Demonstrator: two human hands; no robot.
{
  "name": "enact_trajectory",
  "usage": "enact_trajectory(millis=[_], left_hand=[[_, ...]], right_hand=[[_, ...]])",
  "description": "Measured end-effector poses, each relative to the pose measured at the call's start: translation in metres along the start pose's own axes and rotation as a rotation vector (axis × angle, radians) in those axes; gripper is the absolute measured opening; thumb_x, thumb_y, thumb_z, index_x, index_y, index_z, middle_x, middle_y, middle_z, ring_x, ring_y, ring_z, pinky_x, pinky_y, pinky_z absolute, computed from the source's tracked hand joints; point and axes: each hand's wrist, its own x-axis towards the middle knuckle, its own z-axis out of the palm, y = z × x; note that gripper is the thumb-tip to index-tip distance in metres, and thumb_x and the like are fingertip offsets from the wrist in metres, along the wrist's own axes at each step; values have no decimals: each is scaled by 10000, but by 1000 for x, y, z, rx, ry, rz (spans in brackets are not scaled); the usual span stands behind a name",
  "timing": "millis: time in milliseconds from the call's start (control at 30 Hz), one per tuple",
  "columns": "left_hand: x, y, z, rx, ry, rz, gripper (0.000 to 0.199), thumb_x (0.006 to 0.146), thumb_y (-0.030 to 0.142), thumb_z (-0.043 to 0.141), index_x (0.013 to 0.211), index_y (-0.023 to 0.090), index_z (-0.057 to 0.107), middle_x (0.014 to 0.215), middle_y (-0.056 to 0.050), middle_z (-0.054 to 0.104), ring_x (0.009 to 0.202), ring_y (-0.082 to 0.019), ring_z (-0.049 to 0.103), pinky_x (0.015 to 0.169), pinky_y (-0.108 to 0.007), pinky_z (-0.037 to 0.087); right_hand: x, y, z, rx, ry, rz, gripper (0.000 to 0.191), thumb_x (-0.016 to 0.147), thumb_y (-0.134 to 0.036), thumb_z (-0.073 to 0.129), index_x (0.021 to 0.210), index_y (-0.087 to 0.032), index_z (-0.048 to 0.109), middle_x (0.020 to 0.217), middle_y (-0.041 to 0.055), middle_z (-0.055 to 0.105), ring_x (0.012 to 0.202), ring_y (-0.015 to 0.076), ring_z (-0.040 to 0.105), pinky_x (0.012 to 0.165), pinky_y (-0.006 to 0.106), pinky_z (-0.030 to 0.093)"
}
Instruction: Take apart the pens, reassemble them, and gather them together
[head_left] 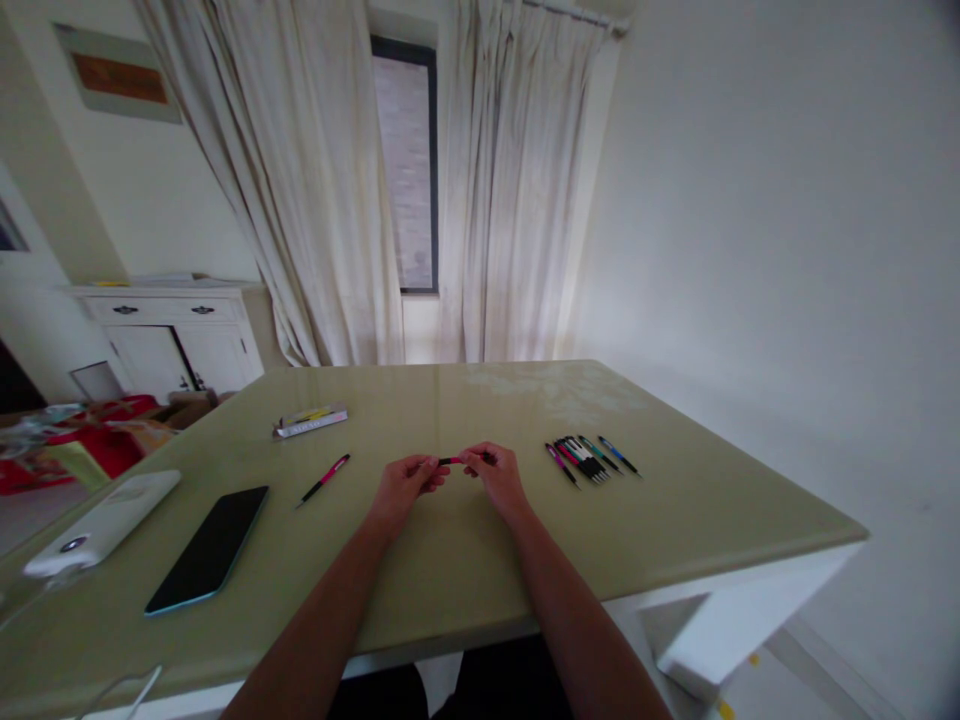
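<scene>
Both hands meet over the middle of the table, pinching one pen (451, 461) with a red barrel and a black grip. My left hand (407, 488) is closed on the black end. Closed on the red end is my right hand (495, 475); the pen's tips are hidden by my fingers. A pink and black pen (324, 480) lies alone to the left of my hands. On the right, several pens (585, 458) with purple, red, white, green and blue barrels lie side by side, their black grips toward me.
A black-screened phone or tablet (210, 548) and a white device (105, 525) with a cable lie at the left. A small open box (311, 422) holding something yellow sits behind them. The pale green table (450, 590) meets a wall at the right; curtains hang beyond.
</scene>
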Motion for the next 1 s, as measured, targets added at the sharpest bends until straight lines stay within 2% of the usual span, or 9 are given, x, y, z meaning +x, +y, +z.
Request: enact_trajectory(millis=[300, 400, 533, 667, 767, 833, 900, 1000], left_hand=[[-1, 1, 1, -26, 15, 2, 511, 686, 598, 764, 914, 141, 750, 923, -142, 782, 745, -181, 717, 683, -284, 575], [-1, 2, 1, -46, 2, 34, 484, 690, 572, 778, 925, 150, 759, 933, -130, 783, 773, -181, 717, 707, -286, 576], [-1, 1, 2, -92, -13, 3, 475, 691, 561, 785, 930, 151, 763, 949, -131, 780, 774, -175, 711, 701, -278, 568], [-2, 1, 4, -121, -14, -14, 518, 683, 568, 786, 982, 146, 751, 991, -141, 774, 781, -175, 708, 705, -281, 556], [-3, 3, 6, -43, -52, 6, 519, 674, 535, 802, 1012, 146, 746, 949, -135, 779, 750, -176, 696, 682, -279, 539], [-4, 4, 8, 27, -57, 58, 491, 715, 544, 757, 1010, 151, 748, 952, -133, 778, 739, -180, 684, 659, -277, 524], [-3, 3, 8, 106, -12, 133, 460, 778, 565, 674, 988, 164, 753, 975, -133, 773, 752, -193, 679, 646, -281, 512], [2, 3, 1, 293, 166, 236, 379, 824, 522, 615, 947, 193, 758, 978, -122, 765, 804, -222, 686, 694, -304, 511]], right_hand=[[-4, -3, 0, -68, -10, -51, 290, 767, -467, 737, 777, -179, 767, 647, 61, 714, 549, 170, 638, 522, 265, 477], [-5, -5, -1, -71, -6, -43, 302, 761, -481, 743, 779, -181, 769, 637, 59, 712, 557, 175, 646, 523, 267, 483], [-3, -5, 1, 5, 10, -5, 325, 745, -502, 754, 732, -178, 735, 619, 63, 701, 532, 179, 635, 494, 275, 472], [-2, 0, 5, 190, 5, 41, 328, 675, -464, 816, 813, -197, 687, 692, 44, 716, 620, 182, 662, 601, 295, 524], [-3, 4, 9, 245, -1, 77, 353, 652, -434, 837, 871, -207, 679, 782, 37, 719, 711, 186, 671, 676, 305, 533], [-2, 5, 9, 265, 46, 82, 363, 688, -452, 806, 934, -209, 696, 848, 48, 717, 761, 190, 669, 671, 292, 518], [4, 3, 3, 265, 156, 37, 403, 747, -487, 741, 1036, -208, 707, 887, 55, 703, 784, 190, 657, 662, 281, 500], [20, -2, -29, 123, 419, -67, 514, 855, -575, 557, 1153, -178, 692, 795, 49, 657, 691, 182, 605, 617, 282, 464]])
